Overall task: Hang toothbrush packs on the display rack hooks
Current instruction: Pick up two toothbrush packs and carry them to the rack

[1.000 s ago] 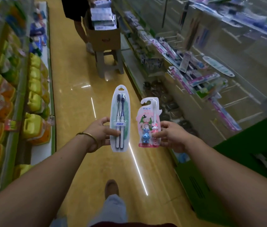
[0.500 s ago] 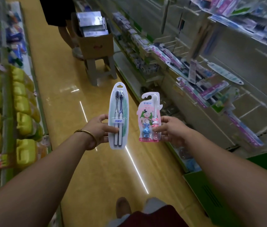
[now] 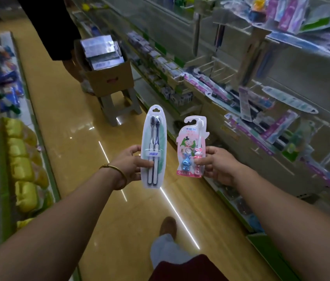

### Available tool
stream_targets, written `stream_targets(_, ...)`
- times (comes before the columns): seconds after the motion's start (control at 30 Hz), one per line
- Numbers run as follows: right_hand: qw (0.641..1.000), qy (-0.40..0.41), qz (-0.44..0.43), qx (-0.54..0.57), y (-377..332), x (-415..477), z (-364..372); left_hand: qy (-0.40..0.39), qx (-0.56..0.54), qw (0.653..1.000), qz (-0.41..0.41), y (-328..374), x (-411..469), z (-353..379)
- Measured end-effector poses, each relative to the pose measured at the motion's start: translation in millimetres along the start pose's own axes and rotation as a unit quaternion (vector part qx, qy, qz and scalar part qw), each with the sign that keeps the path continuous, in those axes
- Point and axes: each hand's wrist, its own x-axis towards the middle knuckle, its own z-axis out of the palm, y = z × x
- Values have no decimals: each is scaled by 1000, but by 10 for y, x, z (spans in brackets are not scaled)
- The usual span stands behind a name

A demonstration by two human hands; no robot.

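Above glossy aisle floor point(image 3: 68, 138), left hand point(image 3: 131, 165) grips twin-brush pack point(image 3: 155, 138), right hand point(image 3: 218, 165) pink pack point(image 3: 190, 142).

Single view, head-worn, wide-angle. Looks forward and down along the aisle floor point(image 3: 74, 138). Both forearms enter from the bottom corners. Left hand point(image 3: 131, 165) holding the twin toothbrush pack point(image 3: 155, 147) and right hand point(image 3: 218, 165) holding the children's toothbrush pack point(image 3: 192, 147) sit mid-frame, close to the lens. Display rack point(image 3: 310, 76) slants along the right, yellow pouches point(image 3: 21, 165) far left. Own shoe point(image 3: 168, 228) at bottom centre.
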Motion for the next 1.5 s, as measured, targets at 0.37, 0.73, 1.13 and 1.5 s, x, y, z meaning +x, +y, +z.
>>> stream_targets(0.37,993,73,10,93,-458,761,-224,-49,104,992,-48,853,1192,138)
stream_targets(0.73,975,150,5,165,-442,720,-561,-134,185,972,-62,1211,1778,653)
stream_targets(1.13,937,262,-9,231,-422,610,-350,-273,277,920,-50,1515,2179,773)
stream_targets(1.5,901,352,-88,237,-934,444,329,-434,328,839,1,2357,2378,397)
